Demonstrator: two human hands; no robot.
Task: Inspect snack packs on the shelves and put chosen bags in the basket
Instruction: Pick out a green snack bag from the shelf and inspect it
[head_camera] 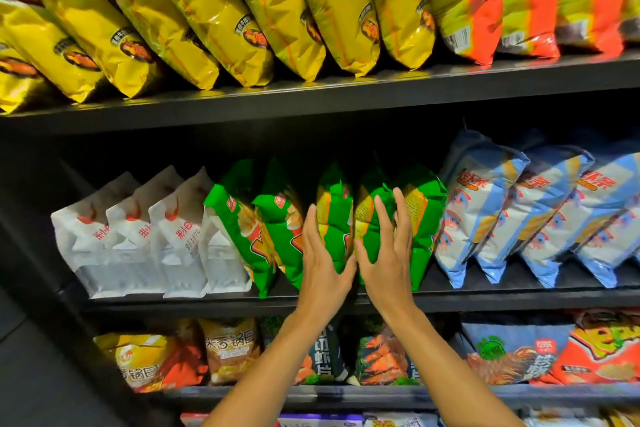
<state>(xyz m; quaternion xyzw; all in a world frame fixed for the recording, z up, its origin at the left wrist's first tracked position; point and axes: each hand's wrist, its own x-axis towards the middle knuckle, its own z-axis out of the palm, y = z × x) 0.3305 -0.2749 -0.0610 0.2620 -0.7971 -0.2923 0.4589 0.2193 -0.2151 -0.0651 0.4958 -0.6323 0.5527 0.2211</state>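
Several green snack bags stand in a row on the middle shelf (485, 298). My left hand (322, 260) lies with straight fingers against the left side of one green bag (334, 215). My right hand (386, 253) has its straight fingers spread over the neighbouring green bag (369, 218), with another green bag (424, 215) just to the right of it. Neither hand has a bag lifted. No basket is in view.
White pouches (138, 239) fill the shelf's left part and light blue bags (526, 211) its right. Yellow bags (207, 14) and orange-green bags (491, 0) lean on the upper shelf (311, 104). Mixed snack packs (228, 350) line the lower shelf.
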